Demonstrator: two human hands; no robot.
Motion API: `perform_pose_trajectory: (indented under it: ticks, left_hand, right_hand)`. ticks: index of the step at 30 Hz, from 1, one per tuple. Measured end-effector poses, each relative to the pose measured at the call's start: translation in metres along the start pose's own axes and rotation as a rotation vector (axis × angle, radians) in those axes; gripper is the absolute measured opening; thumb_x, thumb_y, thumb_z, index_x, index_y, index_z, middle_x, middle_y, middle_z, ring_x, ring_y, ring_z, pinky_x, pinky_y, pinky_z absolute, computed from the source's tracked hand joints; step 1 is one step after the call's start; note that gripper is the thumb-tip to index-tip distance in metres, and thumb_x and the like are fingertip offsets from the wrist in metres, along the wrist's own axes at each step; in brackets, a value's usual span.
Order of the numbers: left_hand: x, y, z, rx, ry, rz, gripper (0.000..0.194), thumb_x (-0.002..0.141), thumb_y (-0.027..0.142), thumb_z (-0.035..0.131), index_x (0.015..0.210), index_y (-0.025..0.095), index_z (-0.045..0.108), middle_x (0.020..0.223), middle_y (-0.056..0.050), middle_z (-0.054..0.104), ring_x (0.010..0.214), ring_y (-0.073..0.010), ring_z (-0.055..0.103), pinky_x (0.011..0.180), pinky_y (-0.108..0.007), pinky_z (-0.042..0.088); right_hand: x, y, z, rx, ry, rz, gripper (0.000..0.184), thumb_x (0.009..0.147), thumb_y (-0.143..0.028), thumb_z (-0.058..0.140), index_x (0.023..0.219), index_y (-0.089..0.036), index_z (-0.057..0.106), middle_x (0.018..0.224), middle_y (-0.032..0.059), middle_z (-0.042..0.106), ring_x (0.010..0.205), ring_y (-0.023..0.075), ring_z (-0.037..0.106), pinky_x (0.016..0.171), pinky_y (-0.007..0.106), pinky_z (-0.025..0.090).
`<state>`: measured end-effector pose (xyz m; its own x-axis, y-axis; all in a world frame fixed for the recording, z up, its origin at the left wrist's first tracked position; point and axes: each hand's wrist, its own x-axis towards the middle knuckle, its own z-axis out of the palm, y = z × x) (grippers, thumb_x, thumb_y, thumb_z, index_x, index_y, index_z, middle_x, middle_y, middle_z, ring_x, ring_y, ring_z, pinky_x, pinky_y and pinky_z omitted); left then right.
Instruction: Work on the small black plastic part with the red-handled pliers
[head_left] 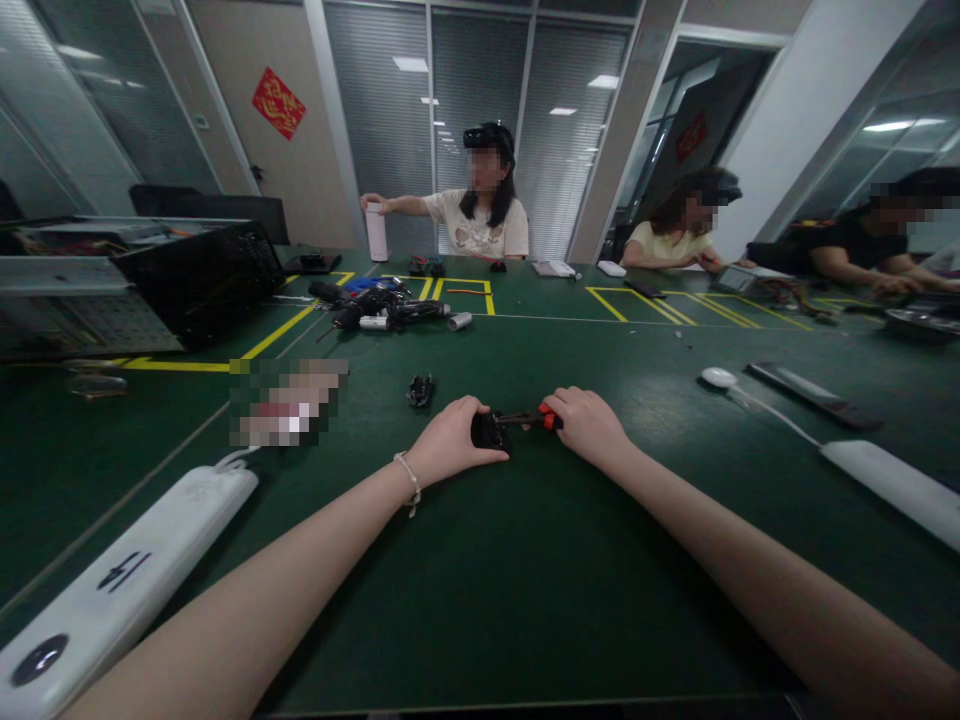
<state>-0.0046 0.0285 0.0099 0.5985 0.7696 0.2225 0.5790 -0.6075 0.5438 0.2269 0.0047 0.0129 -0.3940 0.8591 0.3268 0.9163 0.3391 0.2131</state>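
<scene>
My left hand (pixel 451 440) grips a small black plastic part (pixel 488 432) between thumb and fingers, low over the green table. From the right, my right hand (pixel 588 424) is closed round the red handles of a pair of pliers (pixel 519 419). The jaws of the pliers reach to the black part; whether they pinch it I cannot make out. Just beyond my left hand lies another small black piece (pixel 420 390), apart from both hands.
White power strips lie at left (pixel 187 530) and right (pixel 892 485). A black phone-like slab (pixel 814 392) and a white mouse-like object (pixel 718 377) sit at right. Tangled cables and tools (pixel 390 305) lie beyond; an opened computer case (pixel 150 290) stands far left. Several people sit opposite.
</scene>
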Motion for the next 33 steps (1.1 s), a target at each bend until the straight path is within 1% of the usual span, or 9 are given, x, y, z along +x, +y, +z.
perform_pose_trajectory:
  ticks: [5,10,13,24,29,33]
  left_hand:
    - [-0.001,0.001,0.000,0.014,0.013,0.013,0.059,0.058,0.054,0.064,0.101,0.017,0.049,0.100,-0.007,0.054,0.094,-0.0248,0.051,0.078,-0.037,0.044]
    - [-0.002,0.002,-0.001,0.017,0.001,0.010,0.059,0.059,0.054,0.063,0.103,0.017,0.048,0.102,-0.008,0.054,0.095,-0.0253,0.051,0.078,-0.038,0.044]
    - [-0.002,0.002,-0.001,0.000,-0.009,0.003,0.059,0.060,0.054,0.063,0.104,0.017,0.048,0.104,-0.008,0.053,0.096,-0.0256,0.051,0.078,-0.039,0.044]
    - [-0.002,-0.002,0.001,0.012,-0.012,0.027,0.060,0.061,0.055,0.061,0.105,0.018,0.047,0.106,-0.008,0.052,0.097,-0.0252,0.051,0.080,-0.038,0.043]
    - [-0.003,-0.002,0.002,0.039,0.018,0.050,0.058,0.061,0.055,0.062,0.104,0.018,0.047,0.104,-0.007,0.052,0.096,-0.0243,0.051,0.081,-0.037,0.043]
    - [-0.002,-0.002,0.002,0.058,0.025,0.067,0.057,0.062,0.054,0.062,0.103,0.017,0.047,0.102,-0.007,0.053,0.095,-0.0244,0.051,0.082,-0.037,0.042]
  right_hand:
    - [0.000,0.002,0.004,0.032,0.011,0.023,0.027,0.066,-0.007,0.046,0.089,-0.015,0.055,0.084,0.0062,0.057,0.077,0.0175,0.049,0.068,0.030,0.039]
    - [-0.001,0.004,0.009,0.077,0.008,0.108,0.025,0.066,-0.008,0.045,0.088,-0.016,0.055,0.083,0.0048,0.057,0.075,0.0161,0.050,0.065,0.028,0.039]
    - [-0.001,0.005,0.011,0.085,0.011,0.136,0.023,0.068,-0.009,0.045,0.088,-0.017,0.055,0.081,0.0044,0.057,0.075,0.0158,0.050,0.065,0.028,0.039]
    - [0.003,0.020,0.013,-0.085,-0.031,0.220,0.025,0.073,-0.012,0.045,0.094,-0.016,0.057,0.087,0.0085,0.057,0.077,0.0184,0.050,0.064,0.029,0.038]
    - [0.004,0.018,0.011,-0.130,-0.023,0.225,0.025,0.074,-0.012,0.042,0.095,-0.015,0.056,0.088,0.0095,0.055,0.080,0.0191,0.048,0.065,0.029,0.035]
    - [0.004,0.016,0.009,-0.148,-0.029,0.254,0.026,0.075,-0.012,0.041,0.095,-0.016,0.056,0.088,0.0099,0.054,0.082,0.0205,0.047,0.066,0.030,0.032]
